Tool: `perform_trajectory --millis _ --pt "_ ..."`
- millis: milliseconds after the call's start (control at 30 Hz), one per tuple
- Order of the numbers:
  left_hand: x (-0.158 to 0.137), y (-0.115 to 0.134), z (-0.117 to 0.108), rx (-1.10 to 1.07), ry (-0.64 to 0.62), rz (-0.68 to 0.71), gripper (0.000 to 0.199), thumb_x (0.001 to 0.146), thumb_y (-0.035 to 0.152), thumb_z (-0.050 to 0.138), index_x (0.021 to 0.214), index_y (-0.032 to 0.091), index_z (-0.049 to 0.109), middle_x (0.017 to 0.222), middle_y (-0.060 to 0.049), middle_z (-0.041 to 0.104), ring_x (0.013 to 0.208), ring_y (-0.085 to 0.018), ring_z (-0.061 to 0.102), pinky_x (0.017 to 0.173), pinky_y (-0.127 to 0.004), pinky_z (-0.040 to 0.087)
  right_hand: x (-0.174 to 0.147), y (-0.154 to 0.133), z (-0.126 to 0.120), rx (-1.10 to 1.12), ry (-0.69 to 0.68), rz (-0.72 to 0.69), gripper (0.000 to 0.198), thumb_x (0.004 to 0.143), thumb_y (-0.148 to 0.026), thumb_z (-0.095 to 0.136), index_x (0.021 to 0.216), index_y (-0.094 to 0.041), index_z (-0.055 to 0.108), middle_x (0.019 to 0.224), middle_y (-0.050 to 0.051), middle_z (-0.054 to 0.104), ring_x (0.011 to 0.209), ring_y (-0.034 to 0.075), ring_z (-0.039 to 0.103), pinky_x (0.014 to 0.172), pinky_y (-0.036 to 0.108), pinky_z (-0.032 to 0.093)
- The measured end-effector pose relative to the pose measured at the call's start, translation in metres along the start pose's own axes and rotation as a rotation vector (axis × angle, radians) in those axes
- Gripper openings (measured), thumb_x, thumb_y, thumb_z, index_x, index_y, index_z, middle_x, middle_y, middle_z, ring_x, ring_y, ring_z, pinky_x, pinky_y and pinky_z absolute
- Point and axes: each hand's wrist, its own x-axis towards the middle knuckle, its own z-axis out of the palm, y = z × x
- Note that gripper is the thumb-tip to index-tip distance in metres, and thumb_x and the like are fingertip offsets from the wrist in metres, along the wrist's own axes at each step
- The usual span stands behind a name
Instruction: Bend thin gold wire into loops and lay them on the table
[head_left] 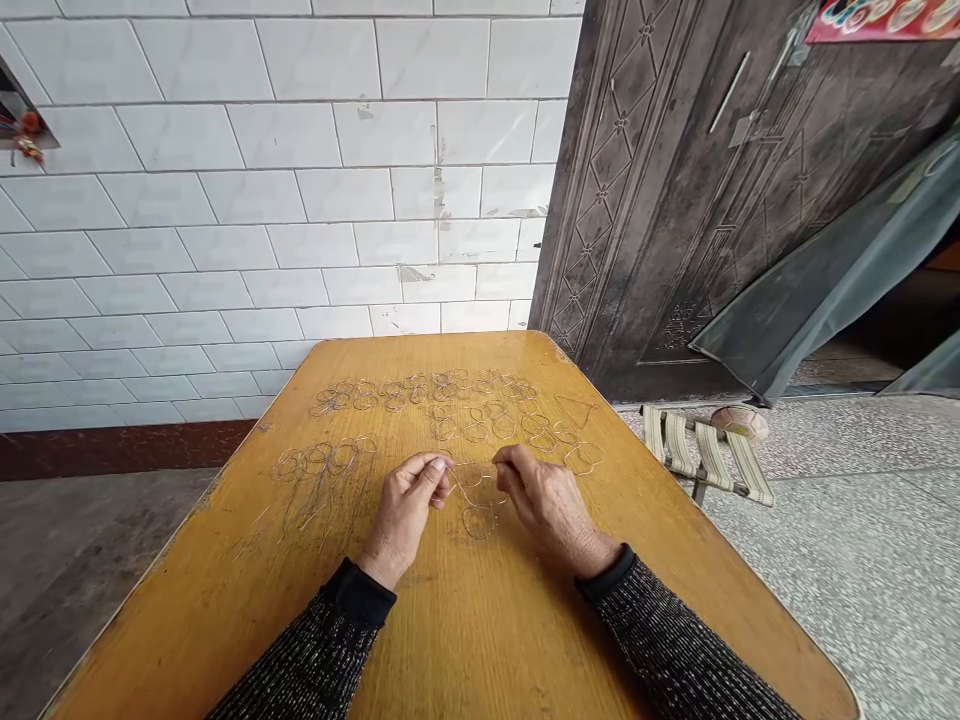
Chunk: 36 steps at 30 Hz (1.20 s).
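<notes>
Over the middle of the wooden table, my left hand pinches a thin wire between thumb and fingertips. My right hand is closed on the wire's other side, its fingertips partly hidden. The wire is bent into curves and stretches between both hands. Just below it a round wire loop shows near the tabletop; I cannot tell whether it belongs to the same piece. Left of my left hand lie wire loops with long loose tails.
Several looped wire shapes lie in a row across the table's far part, with more wire loops nearer on the right. A white tiled wall stands behind. Right of the table are a striped folding stool and a dark door.
</notes>
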Motion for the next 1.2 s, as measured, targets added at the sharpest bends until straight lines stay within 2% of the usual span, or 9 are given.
perform_trajectory --millis 167,233,333,467,633,733,833,967,1200 --pt "0.008 0.001 -0.008 -0.246 0.175 -0.031 0.021 0.069 0.034 0.063 0.075 0.014 0.06 0.062 0.002 0.049 0.055 -0.007 0.045 0.048 -0.016 0.033 0.005 0.001 -0.002 0.532 0.1 0.305 0.01 0.084 -0.028 0.04 0.082 -0.019 0.043 0.059 -0.001 0.062 0.049 0.011 0.055 0.052 0.023 0.041" --pt "0.01 0.002 -0.01 -0.294 0.205 -0.032 0.022 0.068 0.034 0.064 0.075 0.014 0.06 0.062 0.002 0.049 0.055 -0.007 0.045 0.048 -0.016 0.032 0.008 0.0 -0.002 0.761 0.092 0.398 0.016 0.081 -0.034 0.046 0.078 -0.02 0.041 0.059 -0.001 0.062 0.047 0.011 0.055 0.05 0.023 0.042" --pt "0.01 0.003 -0.011 -0.328 0.193 -0.048 0.022 0.067 0.034 0.066 0.076 0.014 0.06 0.064 0.002 0.049 0.055 -0.006 0.045 0.047 -0.016 0.032 0.011 -0.001 -0.001 0.963 0.072 0.488 0.026 0.074 -0.041 0.054 0.076 -0.019 0.042 0.059 0.0 0.062 0.045 0.01 0.056 0.047 0.022 0.044" --pt "0.01 0.003 -0.011 -0.385 0.089 -0.108 0.025 0.067 0.034 0.066 0.08 0.014 0.061 0.068 0.001 0.05 0.058 -0.007 0.048 0.046 -0.016 0.033 0.01 -0.004 -0.002 1.022 0.077 0.479 0.029 0.071 -0.043 0.059 0.076 -0.017 0.045 0.061 0.0 0.062 0.047 0.009 0.057 0.049 0.021 0.045" --pt "0.009 0.006 -0.01 -0.552 -0.027 -0.161 0.031 0.071 0.037 0.063 0.097 0.021 0.058 0.083 0.001 0.053 0.064 -0.007 0.051 0.049 -0.016 0.039 0.009 -0.005 0.0 1.006 0.031 0.422 0.026 0.074 -0.041 0.057 0.075 -0.016 0.047 0.06 0.0 0.061 0.047 0.009 0.057 0.047 0.02 0.044" --pt "0.007 0.006 -0.009 -0.563 -0.12 -0.177 0.036 0.067 0.027 0.069 0.1 0.022 0.057 0.09 0.001 0.054 0.066 -0.005 0.052 0.052 -0.016 0.04 0.009 -0.006 0.0 1.026 0.03 0.437 0.026 0.074 -0.041 0.057 0.075 -0.017 0.048 0.06 -0.001 0.061 0.046 0.009 0.057 0.047 0.021 0.044" --pt "0.005 0.004 -0.006 -0.515 -0.185 -0.211 0.033 0.064 0.02 0.071 0.095 0.018 0.059 0.085 0.001 0.056 0.063 -0.005 0.052 0.054 -0.016 0.041 0.01 -0.007 -0.001 1.045 0.039 0.454 0.026 0.073 -0.041 0.058 0.075 -0.017 0.048 0.061 0.0 0.062 0.045 0.009 0.057 0.046 0.022 0.045" --pt "0.003 0.001 -0.002 -0.427 -0.182 -0.18 0.018 0.067 0.021 0.069 0.081 0.014 0.06 0.077 -0.001 0.058 0.065 -0.008 0.056 0.056 -0.018 0.042 0.01 -0.008 -0.003 1.096 0.03 0.463 0.027 0.072 -0.04 0.06 0.075 -0.017 0.047 0.061 0.0 0.062 0.045 0.008 0.056 0.047 0.021 0.046" --pt "0.005 0.001 -0.001 -0.395 -0.066 -0.103 0.019 0.063 0.02 0.072 0.074 0.014 0.058 0.071 0.001 0.06 0.067 -0.01 0.061 0.06 -0.02 0.045 0.01 -0.01 -0.002 1.244 0.046 0.518 0.03 0.069 -0.041 0.063 0.075 -0.018 0.045 0.065 -0.001 0.064 0.047 0.008 0.057 0.047 0.02 0.045"
